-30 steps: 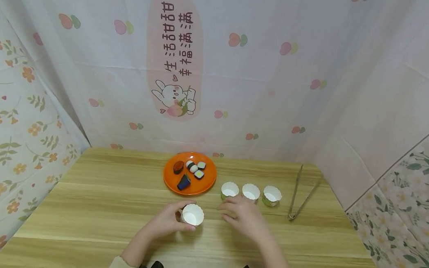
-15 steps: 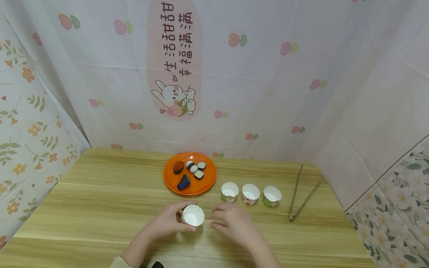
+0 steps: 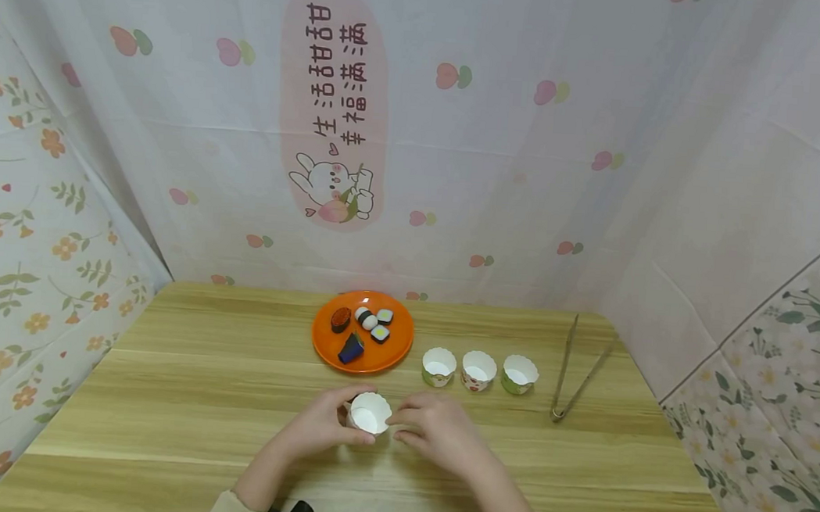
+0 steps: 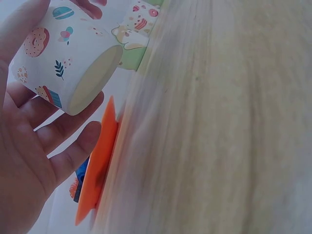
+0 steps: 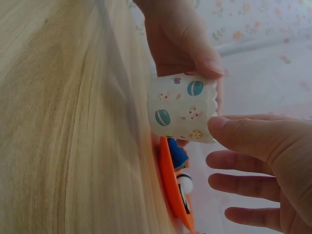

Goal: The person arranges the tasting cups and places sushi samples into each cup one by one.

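Observation:
A white paper baking cup [image 3: 370, 414] with a scalloped rim is held above the wooden table. My left hand [image 3: 329, 419] grips it from the left, thumb on the near side and fingers on the far side. Printed sweets decorate its outer wall, and its base [image 4: 95, 80] faces the table in the left wrist view. My right hand [image 3: 434, 430] meets the cup's right edge; thumb and index finger pinch at the scalloped rim [image 5: 213, 105]. Its other three fingers [image 5: 239, 184] stay apart from the cup, extended.
Behind the hands an orange plate [image 3: 326, 353] bears several toy sushi pieces [image 3: 367, 318]. Three more baking cups, a green one [image 3: 438, 379], a red-patterned one [image 3: 476, 381] and another green one [image 3: 517, 384], stand in a row. Metal tongs [image 3: 563, 383] lie farther right.
My right hand has moved left, from in front of the row of cups to the held cup's rim. My left hand and its cup have hardly moved.

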Demonstrator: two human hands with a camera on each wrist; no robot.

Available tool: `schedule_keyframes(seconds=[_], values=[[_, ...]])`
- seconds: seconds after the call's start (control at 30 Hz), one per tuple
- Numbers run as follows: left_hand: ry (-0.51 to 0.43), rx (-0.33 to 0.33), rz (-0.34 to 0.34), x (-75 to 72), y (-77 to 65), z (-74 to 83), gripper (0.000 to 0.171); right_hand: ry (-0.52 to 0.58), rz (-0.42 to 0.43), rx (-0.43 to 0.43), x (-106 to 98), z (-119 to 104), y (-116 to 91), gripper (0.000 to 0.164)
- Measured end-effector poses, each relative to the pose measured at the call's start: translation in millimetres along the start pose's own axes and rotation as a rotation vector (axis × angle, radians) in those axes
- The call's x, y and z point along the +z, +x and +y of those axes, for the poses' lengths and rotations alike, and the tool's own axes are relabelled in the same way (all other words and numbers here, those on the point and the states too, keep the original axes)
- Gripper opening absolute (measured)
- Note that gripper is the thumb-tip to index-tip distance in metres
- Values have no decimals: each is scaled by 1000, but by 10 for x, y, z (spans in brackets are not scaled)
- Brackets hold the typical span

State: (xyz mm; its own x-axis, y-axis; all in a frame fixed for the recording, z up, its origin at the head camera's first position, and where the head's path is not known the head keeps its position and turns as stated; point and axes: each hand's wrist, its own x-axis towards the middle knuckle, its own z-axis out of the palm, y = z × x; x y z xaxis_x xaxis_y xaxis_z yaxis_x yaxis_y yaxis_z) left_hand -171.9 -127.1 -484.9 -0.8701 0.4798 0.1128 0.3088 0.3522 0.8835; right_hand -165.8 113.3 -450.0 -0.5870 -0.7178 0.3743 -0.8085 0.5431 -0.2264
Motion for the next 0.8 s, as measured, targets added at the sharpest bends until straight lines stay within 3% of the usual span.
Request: schedule_keyframes(seconds=[0.3, 0.8], values=[[-16, -5, -7, 3, -6, 5, 69, -25, -7, 9, 48, -24, -5, 19], [-4, -3, -19, 19, 0, 20, 67, -8, 77, -33, 114, -35, 6, 8]])
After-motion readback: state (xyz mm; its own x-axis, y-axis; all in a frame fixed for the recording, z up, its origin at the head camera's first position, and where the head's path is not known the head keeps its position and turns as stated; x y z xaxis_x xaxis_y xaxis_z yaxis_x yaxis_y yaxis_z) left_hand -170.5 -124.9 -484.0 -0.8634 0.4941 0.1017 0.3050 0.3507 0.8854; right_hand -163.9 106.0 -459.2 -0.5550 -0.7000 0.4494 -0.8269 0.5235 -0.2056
